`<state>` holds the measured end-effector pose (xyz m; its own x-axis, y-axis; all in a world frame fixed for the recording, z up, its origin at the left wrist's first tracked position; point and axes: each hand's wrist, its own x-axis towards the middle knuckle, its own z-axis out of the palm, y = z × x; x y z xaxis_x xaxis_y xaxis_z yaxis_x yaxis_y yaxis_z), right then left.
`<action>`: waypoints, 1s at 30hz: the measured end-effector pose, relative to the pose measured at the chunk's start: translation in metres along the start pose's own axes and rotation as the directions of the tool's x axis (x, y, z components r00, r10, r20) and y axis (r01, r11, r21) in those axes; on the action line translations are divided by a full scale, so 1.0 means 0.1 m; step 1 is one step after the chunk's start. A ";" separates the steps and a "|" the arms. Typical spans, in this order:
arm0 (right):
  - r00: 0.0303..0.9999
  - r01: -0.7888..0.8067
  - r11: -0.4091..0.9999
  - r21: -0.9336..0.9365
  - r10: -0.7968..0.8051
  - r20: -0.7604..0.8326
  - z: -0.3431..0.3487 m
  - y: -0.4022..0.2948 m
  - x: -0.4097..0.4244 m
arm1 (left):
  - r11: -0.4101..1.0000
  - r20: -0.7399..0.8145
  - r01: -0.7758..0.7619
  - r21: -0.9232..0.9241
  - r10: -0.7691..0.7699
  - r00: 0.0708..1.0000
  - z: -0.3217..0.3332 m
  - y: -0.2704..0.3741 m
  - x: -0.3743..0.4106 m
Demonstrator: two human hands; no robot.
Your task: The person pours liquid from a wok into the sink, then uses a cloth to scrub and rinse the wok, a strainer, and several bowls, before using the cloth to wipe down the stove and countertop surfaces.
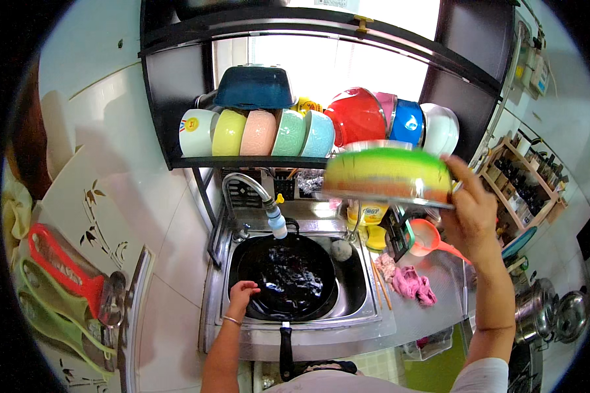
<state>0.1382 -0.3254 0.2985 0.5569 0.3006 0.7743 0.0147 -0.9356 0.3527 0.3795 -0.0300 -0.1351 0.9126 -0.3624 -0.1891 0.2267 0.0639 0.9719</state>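
Note:
My right hand (472, 211) grips the edge of a green, yellow and orange basin (388, 172), raised in front of the dish rack's lower shelf. The basin is slightly blurred, with a shiny rim along its lower side. Below to the left, my left hand (243, 294) hovers by the left side of a black wok (290, 275), fingers loosely bent and holding nothing; whether it touches the wok I cannot tell. The wok sits in a steel sink (359, 285), with glossy liquid inside and its black handle (286, 351) pointing towards me.
Over the sink, a black dish rack (255, 162) carries several colored bowls (258, 132) and a red basin (356, 118). A faucet (248, 182) arches above the wok. Right of the sink lie chopsticks (381, 282), pink cloths (413, 285) and an orange-handled ladle (427, 238).

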 end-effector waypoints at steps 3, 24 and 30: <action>0.970 0.067 0.989 -0.129 -0.095 -0.223 0.10 -0.06 0.41 | 0.999 0.004 -0.037 -0.002 0.037 0.999 -0.06 -0.10 -0.03; 0.974 0.030 0.987 -0.157 -0.065 -0.218 2.15 -0.08 1.68 | 0.994 -0.026 -0.023 -0.107 0.020 0.999 0.01 -0.38 -0.86; 0.981 0.175 0.984 0.018 -0.173 -0.087 2.10 -0.07 1.74 | 0.988 -0.062 0.014 -0.155 -0.024 0.998 0.12 -0.15 -0.95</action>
<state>0.4092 -0.3055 0.3207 0.4716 0.4725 0.7445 0.1267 -0.8719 0.4731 0.2851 -0.0075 -0.1298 0.9263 -0.3055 -0.2204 0.2892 0.2018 0.9357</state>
